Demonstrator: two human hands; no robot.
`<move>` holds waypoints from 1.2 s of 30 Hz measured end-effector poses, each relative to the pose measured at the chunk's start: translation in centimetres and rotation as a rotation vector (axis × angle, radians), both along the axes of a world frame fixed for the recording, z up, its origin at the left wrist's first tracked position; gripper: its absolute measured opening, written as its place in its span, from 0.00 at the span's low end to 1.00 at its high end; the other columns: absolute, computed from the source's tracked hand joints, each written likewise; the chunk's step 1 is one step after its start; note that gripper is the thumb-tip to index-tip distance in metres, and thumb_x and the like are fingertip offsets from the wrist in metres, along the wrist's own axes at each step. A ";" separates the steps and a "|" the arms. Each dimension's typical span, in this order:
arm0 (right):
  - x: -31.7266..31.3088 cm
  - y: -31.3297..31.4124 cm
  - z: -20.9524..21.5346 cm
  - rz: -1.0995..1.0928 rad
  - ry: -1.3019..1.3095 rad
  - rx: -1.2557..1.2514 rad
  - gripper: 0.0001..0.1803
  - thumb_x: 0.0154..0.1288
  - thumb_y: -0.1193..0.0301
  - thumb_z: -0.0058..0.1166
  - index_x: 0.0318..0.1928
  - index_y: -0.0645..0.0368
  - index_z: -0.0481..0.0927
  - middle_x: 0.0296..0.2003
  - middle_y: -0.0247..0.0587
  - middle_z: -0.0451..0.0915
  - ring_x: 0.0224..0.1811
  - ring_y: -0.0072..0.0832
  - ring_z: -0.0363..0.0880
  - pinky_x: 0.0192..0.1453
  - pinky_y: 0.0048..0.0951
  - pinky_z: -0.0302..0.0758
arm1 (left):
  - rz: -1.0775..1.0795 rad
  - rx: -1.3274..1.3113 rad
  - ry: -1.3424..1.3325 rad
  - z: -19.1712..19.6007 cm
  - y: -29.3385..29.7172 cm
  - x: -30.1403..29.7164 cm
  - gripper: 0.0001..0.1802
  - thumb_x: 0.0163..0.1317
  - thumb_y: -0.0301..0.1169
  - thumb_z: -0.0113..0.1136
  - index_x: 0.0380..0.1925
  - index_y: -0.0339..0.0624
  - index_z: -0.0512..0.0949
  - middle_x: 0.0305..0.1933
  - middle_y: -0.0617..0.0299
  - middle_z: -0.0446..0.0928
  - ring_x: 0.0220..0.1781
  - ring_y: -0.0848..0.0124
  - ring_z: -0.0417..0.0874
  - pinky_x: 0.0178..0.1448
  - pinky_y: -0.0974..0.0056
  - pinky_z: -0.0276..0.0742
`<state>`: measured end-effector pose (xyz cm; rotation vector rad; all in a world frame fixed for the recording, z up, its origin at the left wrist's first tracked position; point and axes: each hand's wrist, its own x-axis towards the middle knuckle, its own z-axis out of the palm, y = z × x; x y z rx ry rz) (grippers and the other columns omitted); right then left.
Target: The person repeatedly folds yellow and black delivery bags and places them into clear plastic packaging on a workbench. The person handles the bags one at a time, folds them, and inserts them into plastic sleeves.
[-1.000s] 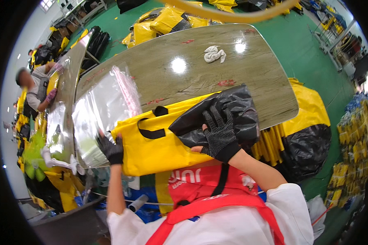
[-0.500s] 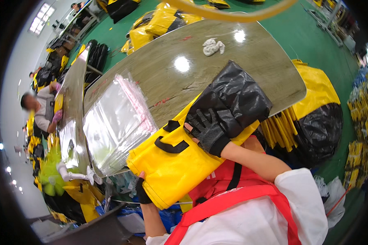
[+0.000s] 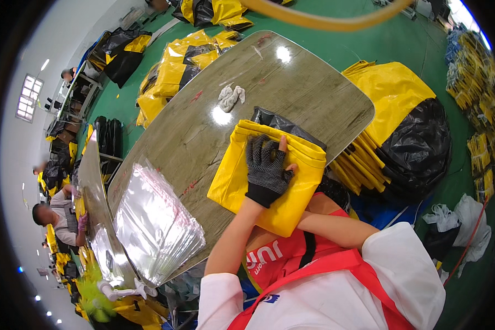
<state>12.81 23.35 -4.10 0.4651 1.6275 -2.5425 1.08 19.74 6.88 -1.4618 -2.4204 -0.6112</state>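
Note:
A yellow and black woven bag [image 3: 307, 190], folded into a thick bundle, lies over the near edge of the wood-patterned table [image 3: 291, 71]. Part of its black section [image 3: 283, 122] shows along the far side. My left hand [image 3: 267, 171], in a black dotted glove with bare thumb and index tips, rests flat on the yellow top, fingers stretched out. From the right, my right forearm [image 3: 338, 229] goes in under the bundle. The bag hides that hand, so its fingers do not show.
Clear plastic sleeves [image 3: 157, 217] lie stacked on the table's left, with a crumpled white cloth [image 3: 232, 97] farther back. Yellow and black bags [image 3: 393, 104] are piled beyond the right edge. A person [image 3: 58, 217] works at another table on the left. A green fan [image 3: 96, 297] stands at lower left.
The bag has been folded over into a smaller bundle, and its black straps are now hidden. My left hand went from its near left corner onto the top; my right hand slipped underneath.

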 end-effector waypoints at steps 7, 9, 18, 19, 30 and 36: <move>5.3 4.9 0.4 0.004 -0.074 -0.042 0.18 0.63 0.64 0.49 0.52 0.57 0.73 0.53 0.51 0.71 0.58 0.40 0.68 0.60 0.41 0.63 | 0.007 -0.244 0.022 0.1 0.6 -3.4 0.34 0.53 0.51 0.56 0.61 0.57 0.64 0.68 0.49 0.54 0.72 0.47 0.45 0.69 0.37 0.26; 7.4 8.1 3.1 -0.162 0.026 0.210 0.18 0.63 0.64 0.49 0.51 0.58 0.74 0.52 0.51 0.72 0.57 0.40 0.69 0.58 0.40 0.65 | 0.019 -0.226 0.061 0.1 0.7 -3.8 0.33 0.52 0.50 0.57 0.59 0.56 0.67 0.63 0.50 0.62 0.69 0.48 0.52 0.69 0.36 0.29; -2.9 17.9 10.0 0.270 0.874 1.598 0.42 0.53 0.34 0.37 0.52 0.58 0.74 0.52 0.44 0.73 0.59 0.46 0.66 0.67 0.57 0.46 | -0.329 -0.139 -0.352 -3.0 -0.8 -11.7 0.25 0.65 0.38 0.43 0.61 0.44 0.64 0.64 0.49 0.61 0.68 0.51 0.56 0.71 0.53 0.45; -1.7 18.1 9.0 0.271 0.919 1.583 0.46 0.49 0.33 0.43 0.56 0.58 0.70 0.53 0.50 0.72 0.57 0.49 0.68 0.65 0.60 0.49 | -0.363 -0.125 -0.391 -3.8 -1.6 -11.2 0.25 0.66 0.39 0.43 0.61 0.44 0.63 0.66 0.50 0.59 0.70 0.53 0.53 0.72 0.54 0.43; -1.8 15.3 7.4 -0.208 0.136 0.184 0.23 0.61 0.66 0.56 0.54 0.60 0.70 0.47 0.38 0.76 0.51 0.33 0.73 0.56 0.32 0.67 | 0.263 0.895 -0.780 -4.3 -7.4 4.1 0.27 0.61 0.40 0.57 0.55 0.35 0.66 0.51 0.51 0.74 0.51 0.63 0.75 0.57 0.63 0.68; -4.2 13.4 8.2 0.287 -0.059 0.018 0.35 0.52 0.74 0.60 0.62 0.60 0.62 0.55 0.42 0.71 0.56 0.34 0.69 0.59 0.30 0.66 | 0.568 0.422 -0.785 -4.6 -11.8 2.9 0.22 0.62 0.47 0.51 0.29 0.36 0.77 0.28 0.43 0.77 0.31 0.51 0.80 0.34 0.57 0.73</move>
